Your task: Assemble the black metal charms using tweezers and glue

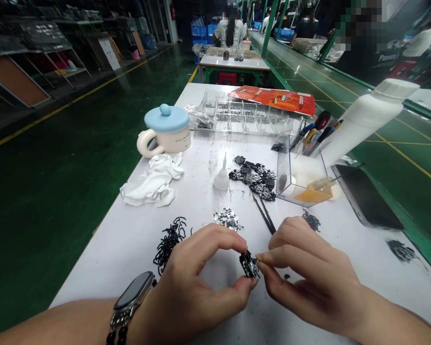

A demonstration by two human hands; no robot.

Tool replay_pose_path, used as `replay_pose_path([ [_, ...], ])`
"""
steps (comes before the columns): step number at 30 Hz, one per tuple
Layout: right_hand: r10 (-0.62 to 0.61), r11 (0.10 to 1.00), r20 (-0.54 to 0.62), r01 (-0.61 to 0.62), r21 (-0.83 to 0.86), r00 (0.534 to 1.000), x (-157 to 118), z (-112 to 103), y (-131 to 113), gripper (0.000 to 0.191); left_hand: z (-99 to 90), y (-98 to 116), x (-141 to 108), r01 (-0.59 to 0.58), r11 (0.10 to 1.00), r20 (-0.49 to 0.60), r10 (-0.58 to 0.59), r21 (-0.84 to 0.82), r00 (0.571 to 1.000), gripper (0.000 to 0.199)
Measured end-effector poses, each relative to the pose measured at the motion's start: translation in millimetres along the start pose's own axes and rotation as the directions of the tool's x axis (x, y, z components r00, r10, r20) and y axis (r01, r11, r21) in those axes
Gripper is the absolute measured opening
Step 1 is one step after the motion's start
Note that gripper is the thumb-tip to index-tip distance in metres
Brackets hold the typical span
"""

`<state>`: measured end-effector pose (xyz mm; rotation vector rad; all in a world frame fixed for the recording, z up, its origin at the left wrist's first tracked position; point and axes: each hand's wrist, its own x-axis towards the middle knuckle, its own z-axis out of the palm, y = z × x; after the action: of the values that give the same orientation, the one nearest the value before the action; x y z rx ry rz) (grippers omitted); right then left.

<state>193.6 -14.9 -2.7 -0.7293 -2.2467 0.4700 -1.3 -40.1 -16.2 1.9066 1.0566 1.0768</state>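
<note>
Between the thumb and index finger of my left hand [204, 273] is a small black and silver mechanical part [249, 265], held up above the white table. The fingertips of my right hand [305, 273] are pinched together at its right side; whatever they grip is too small to make out. Just beyond my hands lie black tweezers [264, 214] and a scatter of tiny silver metal pieces [228, 219]. A heap of thin black curved pieces [170, 242] sits left of them. Farther back is a pile of similar black and silver parts [253, 175], beside a small white dropper bottle [221, 177].
A lidded mug [168, 129] and white gloves [153, 179] stand at the left. At the back is a clear compartment tray [233, 124] with an orange packet [276, 99]. On the right are a clear tool box [301, 187], a white bottle [369, 120] and a phone [369, 196].
</note>
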Motion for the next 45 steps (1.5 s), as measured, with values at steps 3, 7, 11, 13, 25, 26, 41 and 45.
replay_pose_path([
  [3, 0.021, 1.0, -0.008, -0.021, 0.014, 1.0, 1.6, 1.1, -0.7, 0.017, -0.1, 0.6, 1.0, 0.005, 1.0, -0.004, -0.005, -0.001, 1.0, 0.033],
  [7, 0.079, 0.996, 0.014, -0.08, 0.047, 0.997, 1.1, 2.4, -1.4, 0.016, 0.8, 1.6, 2.0, 0.001, 1.0, -0.018, -0.001, 0.005, 1.0, 0.033],
  [11, 0.173, 0.979, 0.059, -0.179, 0.103, 0.983, -0.7, 2.3, -1.8, 0.014, 2.0, 0.9, 2.5, -0.007, 1.0, -0.034, 0.008, 0.001, 0.999, 0.034],
  [13, 0.219, 0.965, 0.079, -0.228, 0.126, 0.972, -1.2, 1.8, -2.1, 0.013, 1.8, 0.2, 1.7, -0.016, 1.0, -0.03, 0.016, -0.003, 0.999, 0.034],
  [25, 0.139, 0.987, 0.089, -0.145, 0.071, 0.986, -1.1, -1.7, -2.1, 0.012, 3.7, -4.9, 1.7, 0.002, 0.997, 0.001, -0.002, -0.08, 1.0, 0.033],
  [26, 0.117, 0.991, 0.081, -0.122, 0.052, 0.99, -1.1, -1.5, -2.5, 0.011, 3.7, -5.1, 1.5, 0.012, 0.995, 0.006, -0.012, -0.094, 1.0, 0.033],
  [41, 0.546, 0.537, 0.421, -0.688, 0.488, 0.724, 5.3, -1.8, 8.5, 0.019, -0.5, -6.0, 3.2, 0.109, 0.973, 0.034, -0.104, -0.202, 0.994, 0.029],
  [45, 0.541, 0.486, 0.436, -0.691, 0.535, 0.719, 4.8, 0.1, 11.0, 0.013, -0.2, -7.0, 3.1, 0.132, 0.966, 0.047, -0.125, -0.222, 0.991, 0.028],
])
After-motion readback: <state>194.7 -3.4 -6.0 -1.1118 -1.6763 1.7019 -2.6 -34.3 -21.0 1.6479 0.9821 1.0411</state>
